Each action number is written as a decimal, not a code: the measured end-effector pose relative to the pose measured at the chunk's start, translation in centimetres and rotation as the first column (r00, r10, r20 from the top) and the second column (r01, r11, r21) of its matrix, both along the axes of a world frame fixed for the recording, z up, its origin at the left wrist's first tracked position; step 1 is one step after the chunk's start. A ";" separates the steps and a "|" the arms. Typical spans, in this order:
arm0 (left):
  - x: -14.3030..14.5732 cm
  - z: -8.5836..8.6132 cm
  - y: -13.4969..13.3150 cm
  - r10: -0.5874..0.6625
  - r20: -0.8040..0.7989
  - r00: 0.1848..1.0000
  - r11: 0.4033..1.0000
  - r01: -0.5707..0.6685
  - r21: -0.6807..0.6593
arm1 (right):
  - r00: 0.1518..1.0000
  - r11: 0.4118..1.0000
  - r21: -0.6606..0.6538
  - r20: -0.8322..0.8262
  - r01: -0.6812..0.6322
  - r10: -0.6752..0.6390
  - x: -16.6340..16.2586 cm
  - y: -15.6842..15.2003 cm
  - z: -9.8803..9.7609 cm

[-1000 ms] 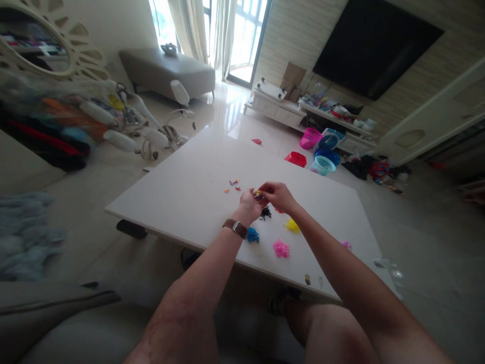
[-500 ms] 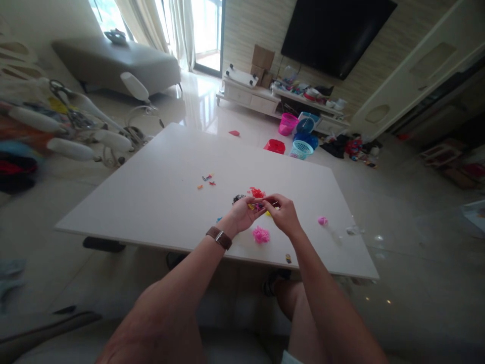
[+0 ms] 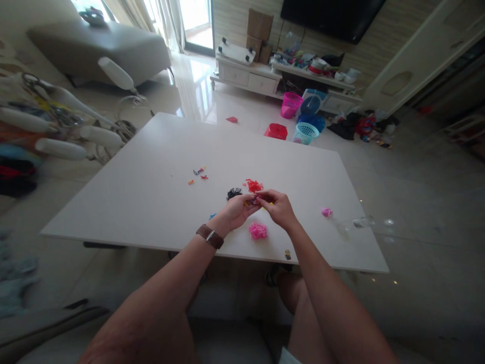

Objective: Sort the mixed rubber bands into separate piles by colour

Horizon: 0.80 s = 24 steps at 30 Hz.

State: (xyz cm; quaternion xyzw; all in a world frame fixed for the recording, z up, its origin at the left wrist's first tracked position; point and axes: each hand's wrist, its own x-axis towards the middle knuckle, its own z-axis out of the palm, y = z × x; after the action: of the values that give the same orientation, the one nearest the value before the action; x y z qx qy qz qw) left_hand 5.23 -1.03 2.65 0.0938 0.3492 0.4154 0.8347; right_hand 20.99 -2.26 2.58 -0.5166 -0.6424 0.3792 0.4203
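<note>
My left hand (image 3: 238, 210) is turned palm up, cupped round several small coloured plastic pieces (image 3: 250, 203), some yellow and some purple. Over its fingers, my right hand (image 3: 278, 206) has thumb and fingertips pinched on a small purple piece (image 3: 256, 200); its exact shape is too small to make out. Around the hands on the white table lie a heap of red pieces (image 3: 255, 186), a heap of black pieces (image 3: 233, 193) and a heap of pink pieces (image 3: 258, 231). Yellow pieces (image 3: 269, 206) are partly hidden behind my right hand. A few blue pieces (image 3: 212, 216) lie beside my left wrist.
Several loose coloured pieces (image 3: 199, 172) lie farther left on the table (image 3: 125, 192). A pink-purple round object (image 3: 327, 212) and a clear object (image 3: 362, 222) are at the right, a small yellow-and-dark figure (image 3: 288, 254) at the front edge. Baskets (image 3: 305, 132) stand beyond.
The view has tilted down and shifted slightly. My hands stay together, and my right fingertips have drawn in closer to the left fingers. The heaps look unchanged.
</note>
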 end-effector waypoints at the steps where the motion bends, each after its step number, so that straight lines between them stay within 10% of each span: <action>1: 0.1 -0.1 0.1 0.020 -0.014 1.000 1.000 -0.020 -0.007 | 1.000 1.000 -0.020 -0.029 0.000 0.000 0.0 0.1 -0.1; 24: 0.8 -0.4 0.6 0.050 -0.026 0.998 0.999 -0.050 0.001 | 0.975 0.995 0.099 0.220 -0.031 0.009 -0.3 -0.2 0.6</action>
State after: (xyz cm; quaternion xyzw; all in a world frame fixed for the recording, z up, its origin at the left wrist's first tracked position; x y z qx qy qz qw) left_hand 6.06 -0.48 2.21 0.0906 0.3621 0.4351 0.8193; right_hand 20.72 -2.47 3.19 -0.5267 -0.7085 0.2910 0.3687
